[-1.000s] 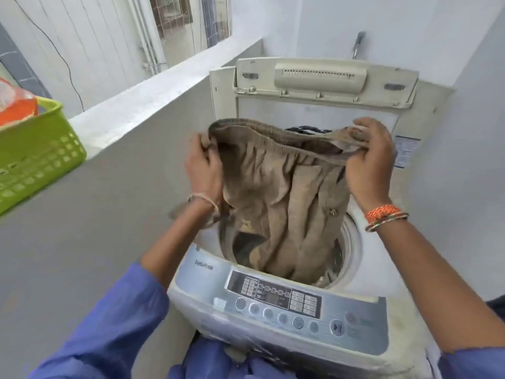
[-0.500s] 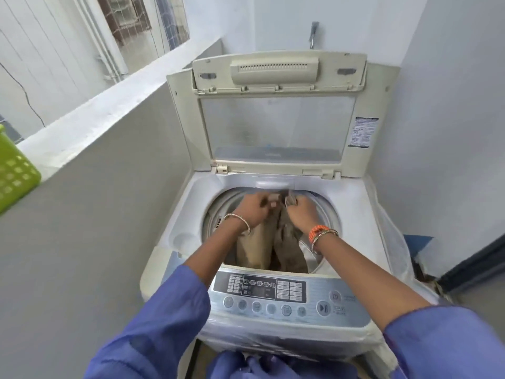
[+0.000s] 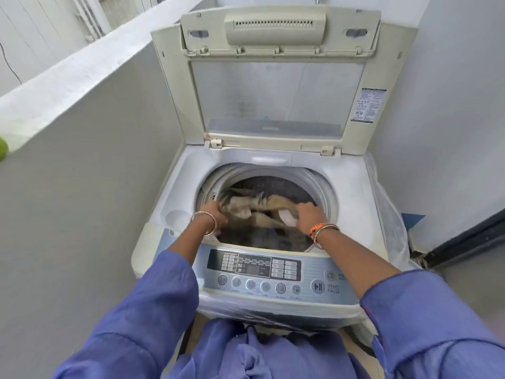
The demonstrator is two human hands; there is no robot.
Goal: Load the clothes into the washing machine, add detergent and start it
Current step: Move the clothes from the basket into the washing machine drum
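Both hands, left [image 3: 211, 213] and right [image 3: 310, 217], now spread apart, still grip the crumpled tan cloth garment [image 3: 246, 207], pushed lower inside the white top-loading washing machine [image 3: 352, 209].

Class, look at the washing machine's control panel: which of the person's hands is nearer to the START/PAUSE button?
Right. The right hand grips the brown garment above and slightly left of the START/PAUSE button; the left hand is farther, across the drum opening on the other side.

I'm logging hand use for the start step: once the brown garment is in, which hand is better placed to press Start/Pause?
Probably the right hand: the Start/Pause button sits at the control panel's right end, just below that wrist. The left hand would have to cross over.
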